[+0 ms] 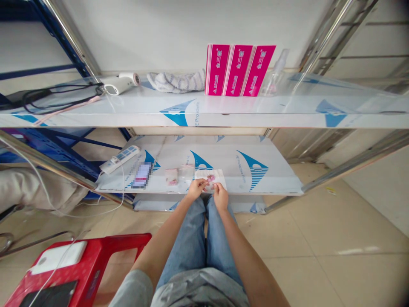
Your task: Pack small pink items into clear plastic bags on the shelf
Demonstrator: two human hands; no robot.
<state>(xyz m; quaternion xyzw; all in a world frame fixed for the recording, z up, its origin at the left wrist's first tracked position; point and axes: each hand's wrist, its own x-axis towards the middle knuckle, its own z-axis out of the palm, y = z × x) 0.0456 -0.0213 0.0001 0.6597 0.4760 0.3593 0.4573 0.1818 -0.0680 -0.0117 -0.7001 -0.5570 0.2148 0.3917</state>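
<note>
Curling over a white sheet (218, 175) marked with pinkish-red patches, the left hand (198, 187) and the right hand (220, 194) are held just beside each other at the front edge of the middle shelf (277, 179). On each hand the thumb and fingers are bent close to one another, but whether they are clamped on the sheet or on something small cannot be told. Part of the sheet is covered by the fingertips, and its near edge is hidden. To the left of the sheet, a clear bag (186, 172) is laid near the left hand, with a small packet (171, 176), printed or filled in pinkish red, set just beside it. Farther left, a blurred-out phone (142, 175) is placed near a white power strip (119, 160), into which a cable is plugged. Blue lettering and triangles are printed on the shelf's film. On the upper shelf (223, 108), a magenta box (239, 70) is stood between a striped towel (177, 82) and a clear spray bottle (271, 82); a white hair dryer (118, 85) is laid to the left. Below, at the left, a white device (59, 258) and a dark flat object (47, 294) are supported by a red stool (123, 241).
</note>
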